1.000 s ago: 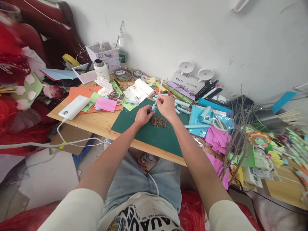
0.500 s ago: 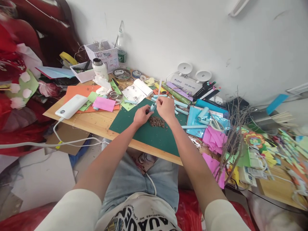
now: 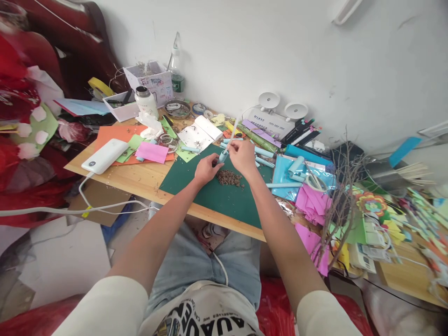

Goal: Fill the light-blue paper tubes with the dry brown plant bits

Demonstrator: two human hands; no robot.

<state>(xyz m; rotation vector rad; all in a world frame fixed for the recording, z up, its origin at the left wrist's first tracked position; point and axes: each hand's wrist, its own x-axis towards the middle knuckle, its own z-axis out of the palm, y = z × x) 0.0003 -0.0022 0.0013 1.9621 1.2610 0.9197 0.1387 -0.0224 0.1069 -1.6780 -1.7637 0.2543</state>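
Observation:
Over the green cutting mat [image 3: 182,175], my left hand [image 3: 207,169] is closed around a short light-blue paper tube [image 3: 223,156]. Pinched in the fingers of my right hand [image 3: 242,156] is a thin, translucent white stick [image 3: 234,129], which slants up and to the right. Its lower end meets the tube's upper opening; how deep it reaches inside I cannot tell. Just below both hands, a pile of small brown bits [image 3: 229,178] lies on the mat.
More blue paper tubes [image 3: 265,162] lie behind and right of my hands. Orange paper [image 3: 105,133], a white power bank [image 3: 105,156] and an uncapped white bottle [image 3: 146,102] occupy the left. Dry twigs [image 3: 338,205] and pink paper [image 3: 311,205] crowd the right. A white cable [image 3: 115,207] hangs in front.
The white stick has tipped from nearly upright to a rightward slant, and its lower end has come down to the tube's opening. My left hand has stayed almost in place.

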